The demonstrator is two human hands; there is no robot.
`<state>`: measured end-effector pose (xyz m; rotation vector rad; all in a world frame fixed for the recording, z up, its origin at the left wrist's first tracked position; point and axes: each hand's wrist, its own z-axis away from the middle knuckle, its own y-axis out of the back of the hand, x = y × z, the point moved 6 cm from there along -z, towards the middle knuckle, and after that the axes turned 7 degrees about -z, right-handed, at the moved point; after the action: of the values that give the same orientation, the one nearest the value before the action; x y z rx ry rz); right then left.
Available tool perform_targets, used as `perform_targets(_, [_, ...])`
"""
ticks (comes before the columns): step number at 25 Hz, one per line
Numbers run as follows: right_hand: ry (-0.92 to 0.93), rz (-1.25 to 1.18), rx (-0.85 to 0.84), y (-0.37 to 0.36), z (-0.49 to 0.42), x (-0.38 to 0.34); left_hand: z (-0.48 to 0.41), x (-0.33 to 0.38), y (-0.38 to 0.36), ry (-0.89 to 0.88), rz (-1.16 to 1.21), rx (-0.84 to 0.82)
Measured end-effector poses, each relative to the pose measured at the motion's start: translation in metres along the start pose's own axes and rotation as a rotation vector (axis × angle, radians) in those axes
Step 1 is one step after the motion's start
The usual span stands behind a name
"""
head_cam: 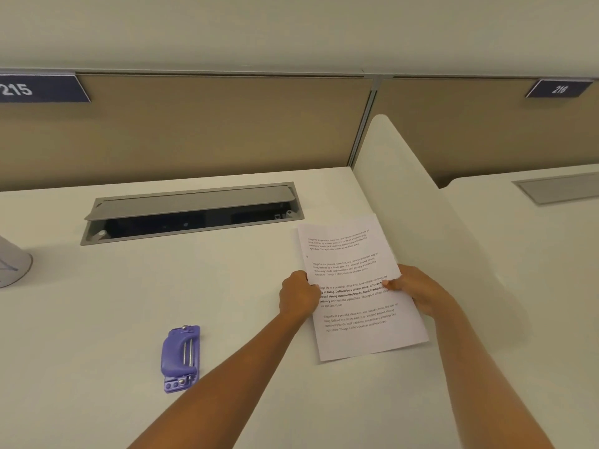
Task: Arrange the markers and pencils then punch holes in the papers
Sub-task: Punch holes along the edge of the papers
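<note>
A stack of white printed papers (356, 332) lies on the right side of the white desk (97, 319), tilted a little to the left. My left hand (298, 296) grips the stack's left edge at its middle. My right hand (418, 291) pinches the right edge, thumb on top of the sheet. A purple hole punch (180, 356) rests flat on the desk to the left of my left forearm, apart from the papers. No markers or pencils are in view.
An open grey cable tray (191, 212) is sunk into the desk at the back. A white side divider (405, 176) rises just right of the papers. A white cup-like container (13, 264) stands at the far left edge. A tan partition wall runs behind.
</note>
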<state>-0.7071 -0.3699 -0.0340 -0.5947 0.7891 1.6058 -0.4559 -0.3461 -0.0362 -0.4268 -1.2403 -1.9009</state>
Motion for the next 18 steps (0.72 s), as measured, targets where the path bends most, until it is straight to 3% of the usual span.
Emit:
perform_targets(7, [0.042, 0.41, 0.411, 0.014, -0.001, -0.021, 0.004, 0.018, -0.002, -0.05, -0.219, -0.022])
perform_targets(18, [0.077, 0.626, 0.49, -0.007, 0.017, -0.033, 0.012, 0.02, -0.017, -0.012, -0.297, -0.04])
